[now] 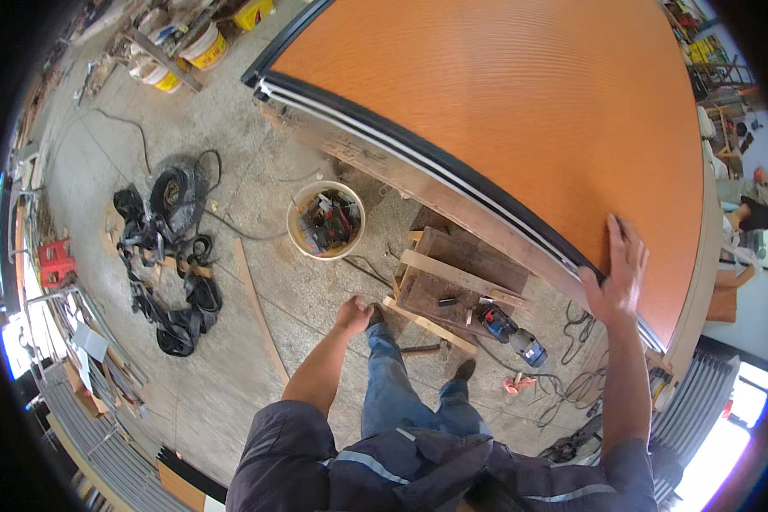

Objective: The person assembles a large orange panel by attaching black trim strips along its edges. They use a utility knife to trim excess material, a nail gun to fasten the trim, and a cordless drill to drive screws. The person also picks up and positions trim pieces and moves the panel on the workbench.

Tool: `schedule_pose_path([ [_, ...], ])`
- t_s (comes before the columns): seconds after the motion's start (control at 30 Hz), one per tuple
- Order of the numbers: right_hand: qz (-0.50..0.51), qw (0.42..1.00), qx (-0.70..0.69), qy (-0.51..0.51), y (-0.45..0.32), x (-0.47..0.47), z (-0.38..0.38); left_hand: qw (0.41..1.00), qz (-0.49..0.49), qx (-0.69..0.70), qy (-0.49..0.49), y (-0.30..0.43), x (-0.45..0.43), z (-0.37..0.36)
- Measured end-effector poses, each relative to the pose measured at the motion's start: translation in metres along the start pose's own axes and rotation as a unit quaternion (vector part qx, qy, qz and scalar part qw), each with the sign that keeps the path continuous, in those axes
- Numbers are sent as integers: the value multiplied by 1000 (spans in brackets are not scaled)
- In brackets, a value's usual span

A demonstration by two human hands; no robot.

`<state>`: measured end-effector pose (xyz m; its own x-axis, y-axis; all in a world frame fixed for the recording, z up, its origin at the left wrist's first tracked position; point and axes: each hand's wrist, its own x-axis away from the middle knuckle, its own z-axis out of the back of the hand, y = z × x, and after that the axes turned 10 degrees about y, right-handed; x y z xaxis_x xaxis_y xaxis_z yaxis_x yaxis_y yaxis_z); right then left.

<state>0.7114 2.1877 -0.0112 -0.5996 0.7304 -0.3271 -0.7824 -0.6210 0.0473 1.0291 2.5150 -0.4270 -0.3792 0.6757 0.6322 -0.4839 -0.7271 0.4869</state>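
My right hand [616, 275] rests with spread fingers on the near edge of a large orange wood-grain panel [486, 96], its thumb over the black edge strip. Pale metal rails run along that edge, above a wooden beam [371, 166]. My left hand [354, 314] hangs over the floor with its fingers curled; whether it holds something small cannot be told. Below the panel, a low wooden stand [438, 281] bears wood strips, and a blue and black cordless power tool [512, 334] lies at its right end.
A white bucket [326, 255] of tools stands on the concrete floor. Black straps [192, 313], a hose coil [166, 191], a long wood strip [256, 307] and cables lie about. A red stool [56, 262] is at the left. Another person [752, 208] is at the far right.
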Motion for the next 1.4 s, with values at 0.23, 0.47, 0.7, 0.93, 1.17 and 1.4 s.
schedule_pose_path([
  [0.23,-5,995,-85,53,2,-3,13,993,62,82,56,-6,88,11],
  [0.47,63,912,-359,187,45,61,39,971,81,15,226,65,202,19],
  [0.7,-70,890,-448,36,141,289,51,884,241,400,38,256,287,-155],
  [0.93,-228,864,-367,-259,253,512,65,878,231,395,141,396,206,-222],
  [1.17,-376,796,-353,-318,263,547,71,872,191,353,280,361,146,-284],
  [1.4,-307,789,-377,-376,246,522,55,840,88,511,162,345,217,-209],
])
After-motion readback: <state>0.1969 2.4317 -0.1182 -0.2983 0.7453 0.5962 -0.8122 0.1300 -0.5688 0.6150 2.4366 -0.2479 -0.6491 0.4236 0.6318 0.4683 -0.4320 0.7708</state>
